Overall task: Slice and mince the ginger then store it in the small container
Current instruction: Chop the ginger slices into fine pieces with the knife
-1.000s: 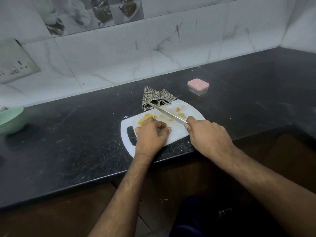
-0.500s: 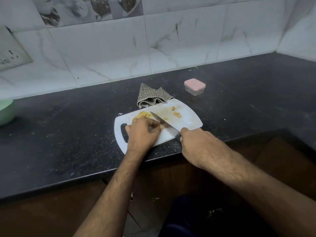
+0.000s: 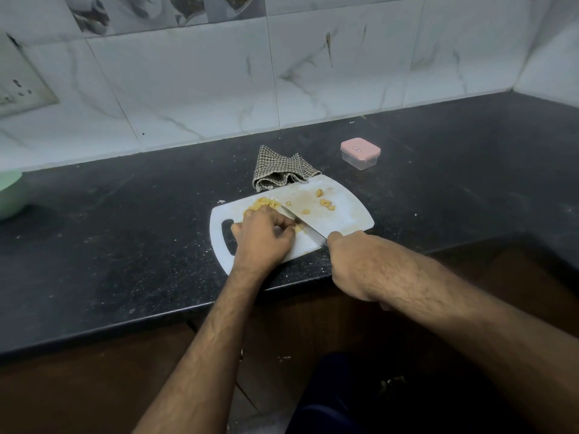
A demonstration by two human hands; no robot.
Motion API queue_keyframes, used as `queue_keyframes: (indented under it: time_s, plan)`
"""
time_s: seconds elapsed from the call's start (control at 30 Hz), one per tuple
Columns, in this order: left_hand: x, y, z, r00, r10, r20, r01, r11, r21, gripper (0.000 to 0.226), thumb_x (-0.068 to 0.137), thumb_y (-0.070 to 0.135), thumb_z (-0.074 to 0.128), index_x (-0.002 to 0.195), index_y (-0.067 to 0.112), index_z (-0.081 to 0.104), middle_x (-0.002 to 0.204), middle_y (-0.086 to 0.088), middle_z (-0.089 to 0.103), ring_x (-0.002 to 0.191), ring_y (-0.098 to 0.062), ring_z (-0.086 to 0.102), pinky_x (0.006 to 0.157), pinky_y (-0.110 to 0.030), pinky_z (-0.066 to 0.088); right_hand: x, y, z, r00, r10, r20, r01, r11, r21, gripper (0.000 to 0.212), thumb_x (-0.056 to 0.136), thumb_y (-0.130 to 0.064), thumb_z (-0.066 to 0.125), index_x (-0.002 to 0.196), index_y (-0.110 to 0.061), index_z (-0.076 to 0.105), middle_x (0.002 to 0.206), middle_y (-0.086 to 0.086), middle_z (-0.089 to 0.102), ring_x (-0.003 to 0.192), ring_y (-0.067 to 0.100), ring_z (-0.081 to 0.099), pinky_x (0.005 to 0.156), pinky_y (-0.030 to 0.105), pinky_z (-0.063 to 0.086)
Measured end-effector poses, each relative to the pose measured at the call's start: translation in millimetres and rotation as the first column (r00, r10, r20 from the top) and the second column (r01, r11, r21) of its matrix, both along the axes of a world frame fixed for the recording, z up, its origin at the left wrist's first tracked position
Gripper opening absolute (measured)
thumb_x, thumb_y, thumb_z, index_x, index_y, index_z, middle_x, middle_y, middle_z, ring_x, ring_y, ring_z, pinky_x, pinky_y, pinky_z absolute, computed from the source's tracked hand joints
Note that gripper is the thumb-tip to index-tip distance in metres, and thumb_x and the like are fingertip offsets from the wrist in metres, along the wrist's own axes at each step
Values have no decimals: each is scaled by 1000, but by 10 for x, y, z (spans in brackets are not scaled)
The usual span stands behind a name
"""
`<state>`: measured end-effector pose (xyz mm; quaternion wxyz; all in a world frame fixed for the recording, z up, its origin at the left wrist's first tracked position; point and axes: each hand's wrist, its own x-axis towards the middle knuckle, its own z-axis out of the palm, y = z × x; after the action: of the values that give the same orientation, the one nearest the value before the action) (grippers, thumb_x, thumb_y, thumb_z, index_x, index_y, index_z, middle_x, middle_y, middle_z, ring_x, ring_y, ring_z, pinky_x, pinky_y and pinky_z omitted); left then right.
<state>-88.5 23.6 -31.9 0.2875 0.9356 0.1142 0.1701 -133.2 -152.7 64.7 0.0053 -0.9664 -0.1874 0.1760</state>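
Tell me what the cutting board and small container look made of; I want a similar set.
Cutting board: likely white plastic, matte, thin with a moulded handle slot. Small container: seemingly clear plastic body with an opaque pink lid, probably plastic too.

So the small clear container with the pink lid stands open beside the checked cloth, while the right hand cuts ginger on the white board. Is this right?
Not quite. In the head view the small clear container with the pink lid is closed, its lid on. The rest holds: it stands beside the checked cloth, and the right hand cuts ginger on the white plastic cutting board.
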Motion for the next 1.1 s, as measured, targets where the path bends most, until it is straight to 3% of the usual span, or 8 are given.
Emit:
queue_keyframes:
  time_s: [0.13,0.37,0.53,0.73,0.9,1.1]
  plan:
    - [-12,5,14,1000,-13,5,13,999,-53,15,89,28,70,79,39,71,106,14,67,114,-17,53,92,-41,24,84,89,-119,1000,-14,23,14,1000,16,36,94,-4,49,128,-12,43,82,5,42,87,25,52,72,37,47]
    - [-28,0,67,1000,8,27,-5,995,-102,23,88,28,77,71,42,68,95,21,67,113,-17,57,99,-43,29,123,-16,-96,995,21,96,-26,998,48,30,101,-18,42,131,-15,48,94,4,47,90,25,51,79,38,48]
    - [-19,18,45,1000,16,21,-15,996,-85,24,89,29,77,70,40,67,99,19,68,112,-16,55,88,-37,20,25,-33,-75,994,38,107,-39,999,12,28,96,-9,45,124,-13,45,88,4,44,88,26,47,74,38,40]
    - [-8,0,21,1000,4,28,-1,996,-84,21,88,30,77,71,38,67,97,19,67,111,-17,56,88,-38,21,12,9,-63,997,38,69,-37,999,-16,32,95,-5,48,125,-11,42,80,4,40,87,28,48,76,38,43]
    - [-12,36,26,1000,-2,27,5,995,-103,30,87,26,78,64,38,63,85,26,61,111,-17,57,98,-44,29,66,94,-151,996,30,84,-32,999,31,35,92,0,46,124,-13,42,79,4,41,86,26,50,72,38,42]
    - [2,26,4,998,10,55,-3,992,-129,28,82,31,82,62,42,66,85,26,64,108,-17,60,104,-52,36,123,39,-169,992,35,124,-41,998,40,30,97,-8,43,127,-14,44,87,4,44,88,27,49,73,38,42]
